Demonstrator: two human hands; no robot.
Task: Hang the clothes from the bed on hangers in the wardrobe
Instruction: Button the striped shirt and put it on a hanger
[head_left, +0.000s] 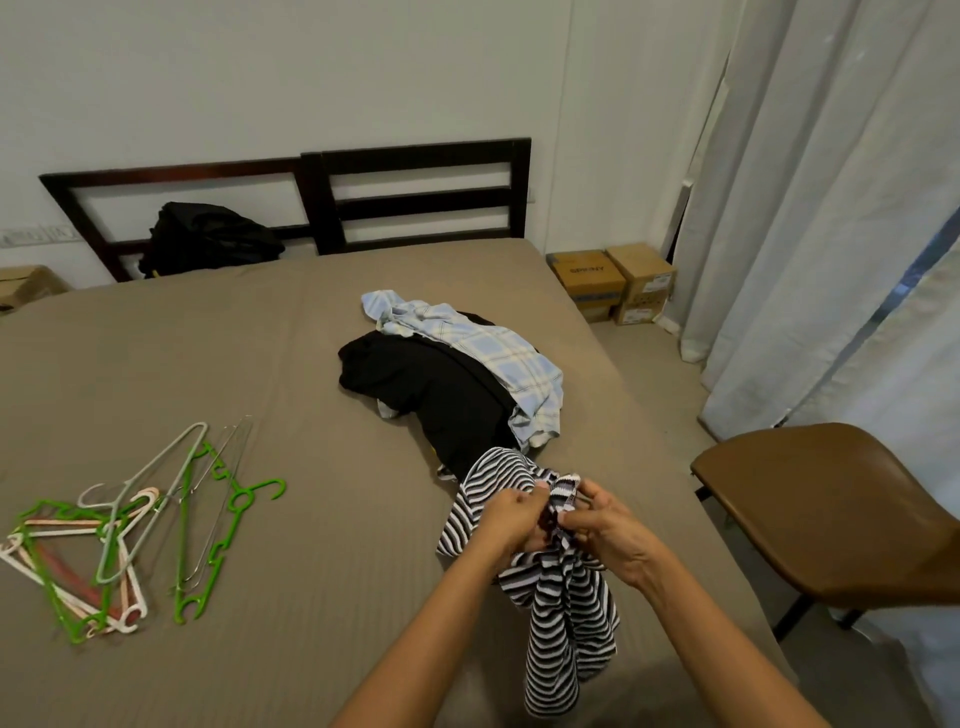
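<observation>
Gripping noted on both sides: left hand (511, 513) and right hand (608, 530) are close together, fingers curled, each pinching a bunched fold of the striped garment (563, 603).

Striped garment: black-and-white horizontal stripes, soft ribbed-looking knit. It is gathered at the hands. Its long axis runs from the clothes pile toward the near edge of the bed (260, 364), and the loose end trails toward the camera over the bedcover.

Just beyond the hands, touching the striped cloth, is the pile: a black garment (441, 389), matte and crumpled, with a light blue plaid shirt (498, 358) draped over its right side.

Bedcover: taupe, finely ribbed.

Hangers (119, 530) lie in a loose heap well to the left. They are green, white and pinkish plastic plus thin wire ones, with hooks pointing various ways.

Farther out:
- a dark slatted headboard (415, 197), with a black bag (208, 239) against it
- a brown smooth-seated chair (831, 509) to the right of the bed
- pale curtains (831, 208)
- cardboard boxes (613, 280) on the floor, with dark print on one face that is too unclear to read reliably
</observation>
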